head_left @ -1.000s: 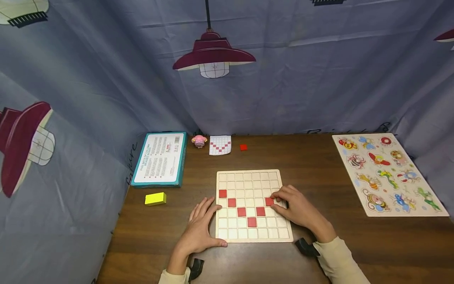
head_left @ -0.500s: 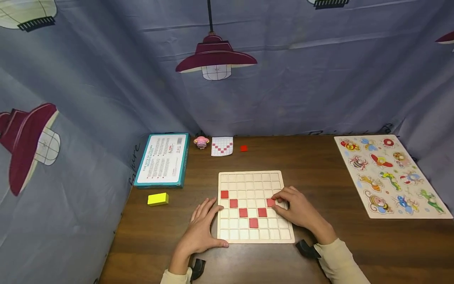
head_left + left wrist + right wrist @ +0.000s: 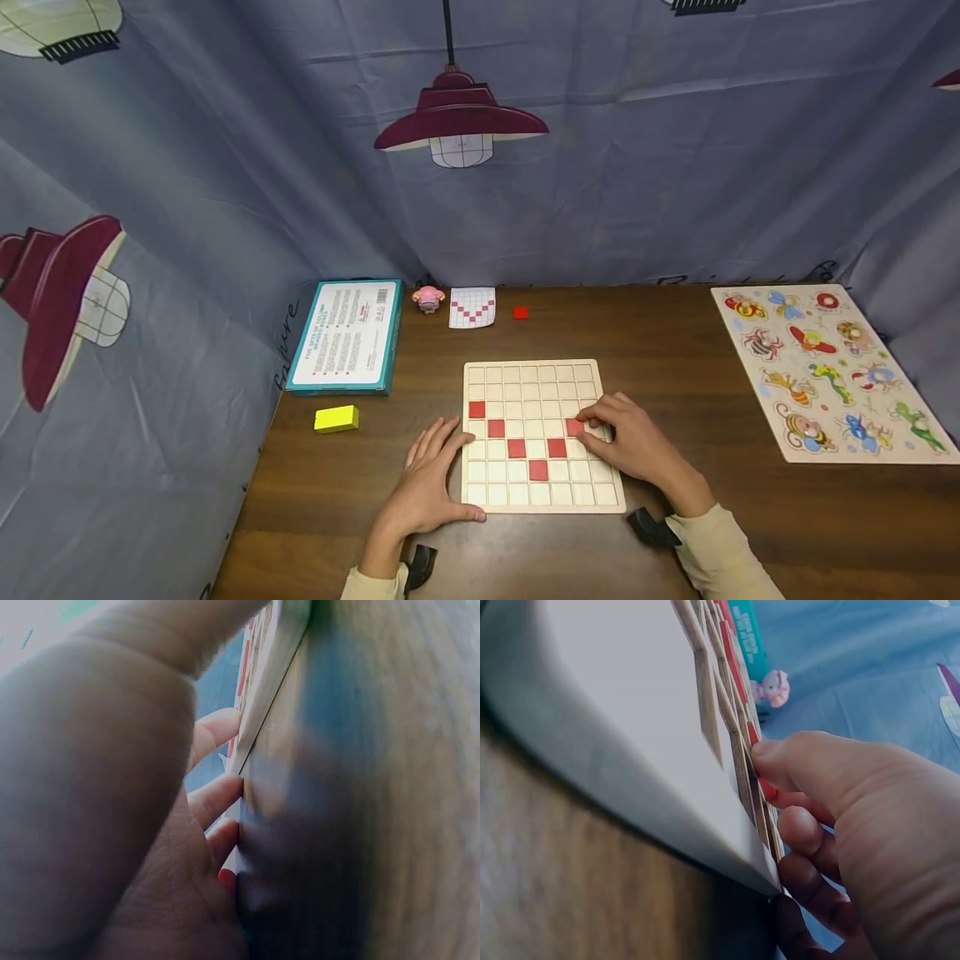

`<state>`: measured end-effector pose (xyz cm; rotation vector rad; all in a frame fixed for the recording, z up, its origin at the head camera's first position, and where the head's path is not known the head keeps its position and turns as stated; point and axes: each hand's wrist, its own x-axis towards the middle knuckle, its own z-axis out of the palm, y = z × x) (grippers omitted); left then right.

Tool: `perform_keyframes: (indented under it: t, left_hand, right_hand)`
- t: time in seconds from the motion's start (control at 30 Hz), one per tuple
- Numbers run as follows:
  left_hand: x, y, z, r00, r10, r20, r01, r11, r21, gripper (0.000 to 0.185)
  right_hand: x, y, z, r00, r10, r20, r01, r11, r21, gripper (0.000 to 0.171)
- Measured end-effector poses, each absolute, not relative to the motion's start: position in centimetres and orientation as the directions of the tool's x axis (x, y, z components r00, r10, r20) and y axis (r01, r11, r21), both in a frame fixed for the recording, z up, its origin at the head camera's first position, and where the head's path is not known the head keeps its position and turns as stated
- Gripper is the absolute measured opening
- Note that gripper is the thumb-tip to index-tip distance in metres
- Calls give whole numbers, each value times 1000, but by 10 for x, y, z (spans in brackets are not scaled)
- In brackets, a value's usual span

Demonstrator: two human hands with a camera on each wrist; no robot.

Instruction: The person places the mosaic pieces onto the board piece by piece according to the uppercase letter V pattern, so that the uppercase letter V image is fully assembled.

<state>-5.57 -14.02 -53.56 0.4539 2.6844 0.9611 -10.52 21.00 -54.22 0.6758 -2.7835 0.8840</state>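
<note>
Two hands at a square wooden grid board [image 3: 542,375] on the dark wood-grain counter [image 3: 675,350].
Right hand [image 3: 628,439], fingers curled, pinches a flat red tile [image 3: 574,427] at the board's 3 o'clock edge; left hand [image 3: 429,475] lies flat, fingers straight, against its 9 o'clock edge.

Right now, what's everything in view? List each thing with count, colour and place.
grid board: 1, pale wood, table centre
red tiles: 6 in board; 1 loose at far edge
card: 1, white with red squares, far edge
figure: 1, pink, beside card
box: 1, teal and white, far left
block: 1, yellow, left
animal puzzle: 1, multicoloured, right
table: 1, dark brown
left hand: flat against board's left edge
right hand: fingertips on rightmost tile
</note>
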Motion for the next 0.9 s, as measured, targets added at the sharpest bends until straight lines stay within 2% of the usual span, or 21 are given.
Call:
perform_keyframes:
  t: [0.23, 0.9]
  left_hand:
    - [-57, -140, -534, -918, 374, -133, 204, 732, 650, 103]
    - [-58, -141, -534, -917, 374, -139, 203, 738, 643, 103]
  right_hand:
    - [-105, 209, -540, -912, -351, 213, -409, 743, -529, 22]
    - [-107, 208, -542, -915, -341, 216, -403, 744, -534, 19]
